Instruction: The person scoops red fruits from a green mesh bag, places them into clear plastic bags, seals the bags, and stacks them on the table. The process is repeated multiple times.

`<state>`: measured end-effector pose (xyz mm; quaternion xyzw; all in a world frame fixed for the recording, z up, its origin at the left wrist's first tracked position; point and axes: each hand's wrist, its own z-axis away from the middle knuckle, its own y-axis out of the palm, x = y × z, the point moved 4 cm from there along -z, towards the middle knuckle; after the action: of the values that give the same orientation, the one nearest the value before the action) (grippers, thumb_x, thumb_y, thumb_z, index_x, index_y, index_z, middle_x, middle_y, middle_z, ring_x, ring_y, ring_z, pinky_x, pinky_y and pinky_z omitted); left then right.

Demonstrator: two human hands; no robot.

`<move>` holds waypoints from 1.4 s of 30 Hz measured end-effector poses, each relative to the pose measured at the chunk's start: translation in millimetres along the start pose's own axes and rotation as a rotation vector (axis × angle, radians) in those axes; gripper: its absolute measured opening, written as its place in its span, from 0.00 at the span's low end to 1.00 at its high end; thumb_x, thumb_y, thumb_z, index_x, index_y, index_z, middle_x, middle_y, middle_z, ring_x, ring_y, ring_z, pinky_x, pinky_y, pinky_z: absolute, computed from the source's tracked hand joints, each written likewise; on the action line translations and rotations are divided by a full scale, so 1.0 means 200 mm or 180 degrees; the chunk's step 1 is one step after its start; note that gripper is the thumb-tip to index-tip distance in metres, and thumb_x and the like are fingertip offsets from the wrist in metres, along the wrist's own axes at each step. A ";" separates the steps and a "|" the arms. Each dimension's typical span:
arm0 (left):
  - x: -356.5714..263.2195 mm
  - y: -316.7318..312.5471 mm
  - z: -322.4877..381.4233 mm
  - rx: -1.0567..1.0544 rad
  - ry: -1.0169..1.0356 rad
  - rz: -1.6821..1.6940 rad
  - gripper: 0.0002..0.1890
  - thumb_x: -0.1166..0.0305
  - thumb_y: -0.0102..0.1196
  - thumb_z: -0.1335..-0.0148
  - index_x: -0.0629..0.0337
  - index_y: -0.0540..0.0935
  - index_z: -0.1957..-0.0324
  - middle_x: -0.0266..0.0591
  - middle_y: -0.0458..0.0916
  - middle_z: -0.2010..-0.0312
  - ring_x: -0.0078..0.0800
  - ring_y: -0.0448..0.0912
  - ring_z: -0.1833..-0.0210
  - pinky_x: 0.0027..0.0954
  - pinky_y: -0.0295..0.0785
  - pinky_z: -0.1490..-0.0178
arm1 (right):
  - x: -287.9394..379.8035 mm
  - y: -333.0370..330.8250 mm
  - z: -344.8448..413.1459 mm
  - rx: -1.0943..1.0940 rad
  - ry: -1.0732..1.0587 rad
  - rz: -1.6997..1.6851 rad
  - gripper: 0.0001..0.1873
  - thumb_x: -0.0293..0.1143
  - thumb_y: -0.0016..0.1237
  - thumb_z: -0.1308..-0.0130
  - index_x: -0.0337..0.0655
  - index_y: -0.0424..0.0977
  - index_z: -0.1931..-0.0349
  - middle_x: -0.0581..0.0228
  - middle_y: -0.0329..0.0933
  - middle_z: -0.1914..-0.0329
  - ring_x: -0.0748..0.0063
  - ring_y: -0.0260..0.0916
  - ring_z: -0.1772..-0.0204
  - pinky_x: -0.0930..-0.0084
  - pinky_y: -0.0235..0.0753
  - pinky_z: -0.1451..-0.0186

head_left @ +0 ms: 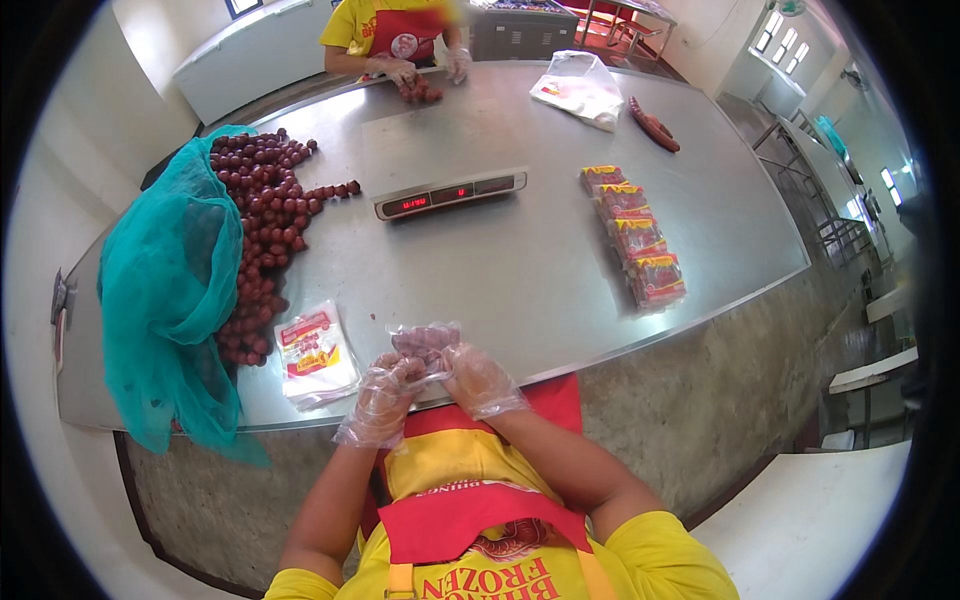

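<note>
At the near table edge my left hand (386,390) and my right hand (478,375), both in clear plastic gloves, grip a clear plastic bag of sausages (425,341) between them. Left of my hands lies a stack of printed plastic bags (316,356). Further left, a heap of round red sausage links (266,202) spills beside a teal mesh cloth (172,277). A digital scale (451,196) with lit red digits stands mid-table. To the right, several filled sausage packs (658,279) lie in an overlapping row.
Across the metal table (517,300), a co-worker's gloved hands (400,71) touch a small bunch of sausage links (421,91). A white plastic bag (581,88) and a longer sausage piece (654,124) lie at the far right. A chest freezer (255,56) stands behind.
</note>
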<state>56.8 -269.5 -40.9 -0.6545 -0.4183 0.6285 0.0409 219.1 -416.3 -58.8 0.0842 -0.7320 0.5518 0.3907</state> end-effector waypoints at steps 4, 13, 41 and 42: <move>0.00 0.00 -0.05 -0.0077 0.0235 -0.0360 0.17 0.75 0.81 0.36 0.53 0.92 0.47 0.49 0.91 0.50 0.56 0.89 0.46 0.56 0.85 0.43 | -0.01 0.05 -0.03 -0.0342 -0.0409 0.0462 0.12 0.40 0.64 0.18 0.41 0.83 0.47 0.44 0.86 0.50 0.32 0.88 0.43 0.38 0.88 0.41; 0.01 0.09 -0.08 -0.0443 0.0364 -0.0786 0.18 0.74 0.81 0.35 0.52 0.86 0.47 0.46 0.88 0.54 0.54 0.86 0.49 0.55 0.82 0.45 | -0.07 0.07 -0.06 -0.0469 -0.0389 -0.0767 0.21 0.30 0.63 0.18 0.41 0.87 0.28 0.45 0.92 0.32 0.35 0.89 0.34 0.46 0.89 0.29; -0.11 0.27 -0.21 -0.0788 0.0219 -0.1385 0.12 0.59 0.81 0.39 0.41 0.92 0.56 0.41 0.91 0.60 0.51 0.90 0.55 0.56 0.78 0.51 | -0.11 0.10 0.08 -0.0214 -0.0385 -0.0452 0.03 0.24 0.57 0.22 0.44 0.79 0.54 0.46 0.87 0.55 0.31 0.87 0.53 0.43 0.86 0.50; -0.11 0.28 -0.20 -0.0862 0.0196 -0.1387 0.12 0.59 0.81 0.39 0.41 0.92 0.55 0.40 0.91 0.59 0.51 0.90 0.55 0.56 0.78 0.51 | -0.11 0.10 0.08 -0.0112 -0.0338 -0.0507 0.03 0.24 0.55 0.21 0.44 0.78 0.53 0.47 0.87 0.53 0.32 0.88 0.50 0.43 0.87 0.48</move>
<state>122.8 -300.1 -47.5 -0.5672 -0.6284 0.5229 0.1001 215.1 -428.9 -89.4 0.1643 -0.7522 0.5008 0.3954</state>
